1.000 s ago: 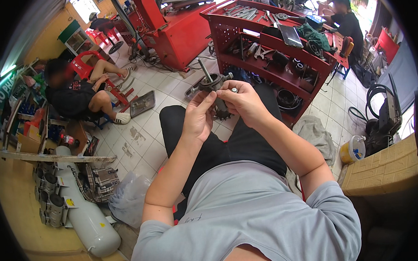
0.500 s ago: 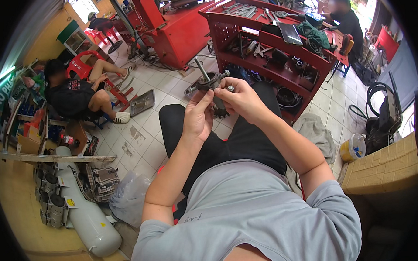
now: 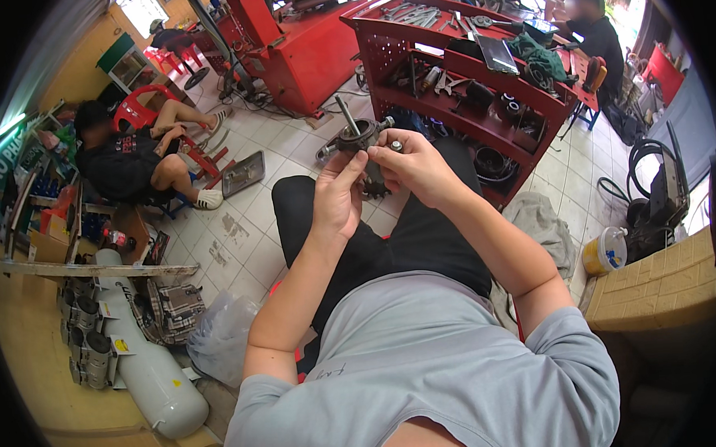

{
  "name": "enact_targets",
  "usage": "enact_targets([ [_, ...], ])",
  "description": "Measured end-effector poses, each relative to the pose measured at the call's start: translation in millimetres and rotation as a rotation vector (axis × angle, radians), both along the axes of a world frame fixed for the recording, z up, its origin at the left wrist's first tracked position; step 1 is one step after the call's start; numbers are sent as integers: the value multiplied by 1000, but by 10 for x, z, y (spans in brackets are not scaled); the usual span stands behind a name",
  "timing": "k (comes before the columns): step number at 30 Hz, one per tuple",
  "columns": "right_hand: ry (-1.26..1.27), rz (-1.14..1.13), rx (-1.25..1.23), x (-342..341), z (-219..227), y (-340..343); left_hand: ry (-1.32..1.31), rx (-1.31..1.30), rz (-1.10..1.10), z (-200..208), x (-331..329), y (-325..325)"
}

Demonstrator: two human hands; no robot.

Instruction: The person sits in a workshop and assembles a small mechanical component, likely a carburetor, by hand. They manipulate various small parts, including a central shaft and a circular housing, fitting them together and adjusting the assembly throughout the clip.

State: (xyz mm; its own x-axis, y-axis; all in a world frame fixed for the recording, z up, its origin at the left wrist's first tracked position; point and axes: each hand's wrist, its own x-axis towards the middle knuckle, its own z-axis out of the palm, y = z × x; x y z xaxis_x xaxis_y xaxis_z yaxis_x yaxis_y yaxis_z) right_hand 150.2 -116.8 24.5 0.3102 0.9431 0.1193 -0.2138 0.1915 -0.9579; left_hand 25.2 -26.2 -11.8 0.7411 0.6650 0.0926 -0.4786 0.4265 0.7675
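Between my knees I hold up a dark metal machine part (image 3: 354,136). It has a round ring-like body, lugs at its sides and a toothed lower end. A bright metal rod (image 3: 347,114) rises from its middle, leaning a little to the left. My left hand (image 3: 341,194) is closed on the near left side, thumb pressed to the metal. On the right side my right hand (image 3: 411,167) grips the part too, its thumb close to the left one. A small bolt-like head (image 3: 396,147) shows by the right fingers. Most of my fingertips are hidden behind the part.
Ahead to the right stands a red tool cart (image 3: 464,83) with wrenches and a tablet (image 3: 498,55). A person (image 3: 131,161) sits at the left near a metal tray (image 3: 244,174); another person (image 3: 594,45) is behind the cart. A white cylinder (image 3: 153,376) lies at lower left.
My hands and the part stay in almost the same place. The rod's top has shifted very slightly to the right.
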Motion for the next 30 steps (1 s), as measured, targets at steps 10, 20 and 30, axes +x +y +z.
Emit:
enact_targets([
  [10,41,55,21,6,11,-24,-85,112,57,13,14,-65],
  [20,-346,-20,-194,34,196,-73,-121,4,44,-83,36,-86],
  [30,-555,-114,-25,119,173,-126,-27,-113,97,-141,99,-26],
])
